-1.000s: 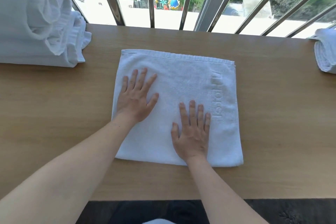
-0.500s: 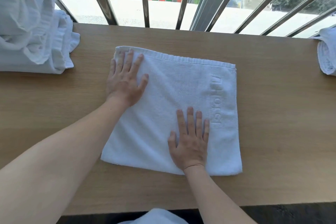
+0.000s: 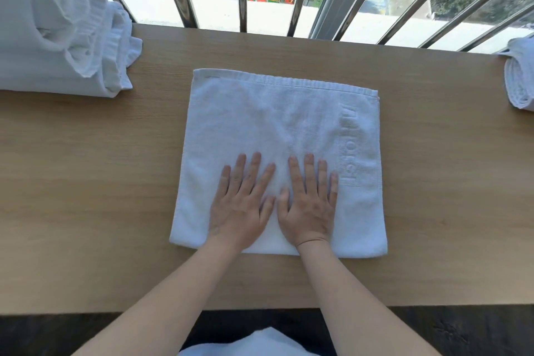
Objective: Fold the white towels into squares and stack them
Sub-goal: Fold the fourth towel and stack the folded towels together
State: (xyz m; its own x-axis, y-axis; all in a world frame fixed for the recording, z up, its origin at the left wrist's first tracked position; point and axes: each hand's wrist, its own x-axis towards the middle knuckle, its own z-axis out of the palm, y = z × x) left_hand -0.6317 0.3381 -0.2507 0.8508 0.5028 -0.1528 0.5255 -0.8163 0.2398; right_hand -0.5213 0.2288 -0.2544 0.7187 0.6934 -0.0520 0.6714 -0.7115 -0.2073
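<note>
The 2 hands, left hand and right hand, are lying flat with fingers spread, grasping nothing, on the near half of the white folded terry towel, which is resting on the middle of the light wooden table, probably pressing it smooth so the square keeps its shape for stacking.

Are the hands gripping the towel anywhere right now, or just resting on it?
Nothing is gripped. The left hand and right hand lie flat, palms down, on the near half of the folded towel.
</note>
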